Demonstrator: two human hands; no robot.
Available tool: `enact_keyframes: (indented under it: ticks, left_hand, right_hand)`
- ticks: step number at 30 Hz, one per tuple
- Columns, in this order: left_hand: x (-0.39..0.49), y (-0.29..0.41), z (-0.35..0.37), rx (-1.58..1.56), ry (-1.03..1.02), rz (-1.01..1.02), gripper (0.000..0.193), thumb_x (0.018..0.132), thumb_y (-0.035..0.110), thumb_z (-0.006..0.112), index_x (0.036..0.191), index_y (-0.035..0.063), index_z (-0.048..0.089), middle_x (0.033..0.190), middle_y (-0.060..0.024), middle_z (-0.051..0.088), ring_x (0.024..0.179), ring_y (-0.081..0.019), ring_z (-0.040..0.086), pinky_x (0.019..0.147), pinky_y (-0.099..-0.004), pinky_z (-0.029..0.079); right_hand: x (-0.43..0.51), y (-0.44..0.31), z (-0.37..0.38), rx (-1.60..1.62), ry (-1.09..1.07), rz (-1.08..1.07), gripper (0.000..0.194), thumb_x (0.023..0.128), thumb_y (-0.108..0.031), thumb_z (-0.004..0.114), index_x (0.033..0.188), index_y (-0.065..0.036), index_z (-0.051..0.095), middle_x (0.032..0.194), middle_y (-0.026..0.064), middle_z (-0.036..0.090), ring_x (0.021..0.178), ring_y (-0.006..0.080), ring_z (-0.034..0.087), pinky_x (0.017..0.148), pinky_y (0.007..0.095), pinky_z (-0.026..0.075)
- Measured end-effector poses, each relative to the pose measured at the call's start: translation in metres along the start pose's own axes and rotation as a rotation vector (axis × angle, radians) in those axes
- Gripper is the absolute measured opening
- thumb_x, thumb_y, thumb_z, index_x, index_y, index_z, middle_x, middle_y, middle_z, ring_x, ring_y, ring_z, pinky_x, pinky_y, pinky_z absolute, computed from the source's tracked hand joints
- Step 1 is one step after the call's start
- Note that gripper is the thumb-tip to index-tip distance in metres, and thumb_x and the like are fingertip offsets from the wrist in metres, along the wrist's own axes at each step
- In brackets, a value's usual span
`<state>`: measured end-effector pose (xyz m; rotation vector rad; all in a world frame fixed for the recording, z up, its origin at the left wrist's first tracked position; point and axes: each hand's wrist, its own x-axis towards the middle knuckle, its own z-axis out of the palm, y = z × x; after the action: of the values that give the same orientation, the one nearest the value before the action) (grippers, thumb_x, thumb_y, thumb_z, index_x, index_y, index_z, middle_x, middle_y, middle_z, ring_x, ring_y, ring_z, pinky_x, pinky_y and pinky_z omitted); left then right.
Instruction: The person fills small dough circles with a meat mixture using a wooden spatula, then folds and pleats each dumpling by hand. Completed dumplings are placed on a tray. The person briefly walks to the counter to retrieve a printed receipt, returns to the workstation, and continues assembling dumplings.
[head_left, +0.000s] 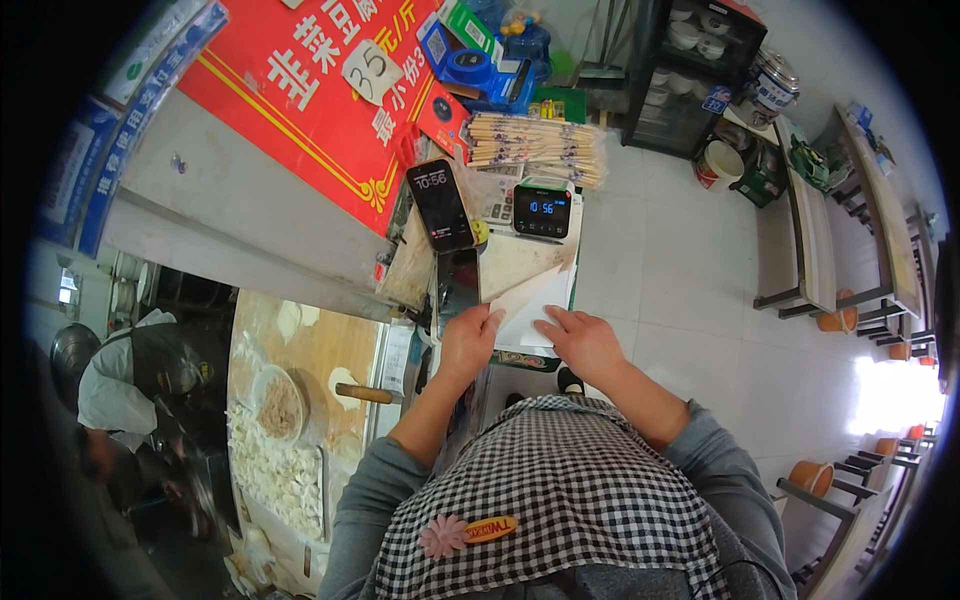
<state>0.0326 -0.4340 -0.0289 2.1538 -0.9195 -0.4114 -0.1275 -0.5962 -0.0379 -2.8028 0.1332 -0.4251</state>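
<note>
My left hand (469, 345) pinches the lifted, curling page (514, 296) of a paper pad at its near left corner. Under that page shows a white sheet (553, 296). Fingers of my right hand (585, 341) are spread, and their tips rest on this sheet's near right part. Just beyond the pad lie a pen (531, 237) and a small black device with a lit clock display (541, 208). A smartphone (441, 204) leans left of them, its screen lit. A second dark, phone-like slab (457, 279) lies beside my left hand.
Bundled wrapped chopsticks (532, 139) lie beyond a calculator (495, 191). A red sign (315, 97) covers the left counter. Lower left, a floured board (322, 322) holds a bowl of filling (279, 405), a rolling pin (364, 393) and dumplings (274, 469); a person (150, 382) stands beside it. Benches (806, 217) stand right.
</note>
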Motion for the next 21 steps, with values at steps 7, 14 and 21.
enact_keyframes:
  ticks: [7,14,21]
  left_hand:
    - [-0.002,0.005,0.008,0.059,0.073,0.304,0.025,0.094,0.018,0.056,0.109,0.0019,0.067,0.099,-0.0194,0.069,0.087,-0.0385,0.067,0.077,-0.0424,0.054]
    - [-0.003,0.003,0.008,0.143,-0.012,0.215,0.027,0.094,0.017,0.053,0.114,0.0033,0.065,0.104,-0.0188,0.068,0.091,-0.0372,0.066,0.078,-0.0437,0.053]
    - [-0.005,0.011,0.004,0.134,-0.085,0.213,0.028,0.092,0.017,0.056,0.115,0.0042,0.065,0.108,-0.017,0.068,0.097,-0.0374,0.064,0.085,-0.044,0.051]
  right_hand:
    - [0.008,0.006,0.011,0.515,0.095,0.207,0.022,0.088,-0.011,0.06,0.109,-0.009,0.067,0.127,0.0118,0.061,0.099,0.0309,0.063,0.088,0.0369,0.051]
    - [-0.016,0.027,-0.027,1.135,0.195,0.54,0.035,0.089,-0.002,0.05,0.122,-0.002,0.062,0.124,0.007,0.063,0.108,0.016,0.057,0.097,0.0297,0.042]
    - [-0.056,0.033,-0.117,1.375,0.452,0.507,0.036,0.09,-0.013,0.049,0.119,0.005,0.062,0.115,0.014,0.066,0.108,0.0218,0.058,0.098,0.0356,0.043]
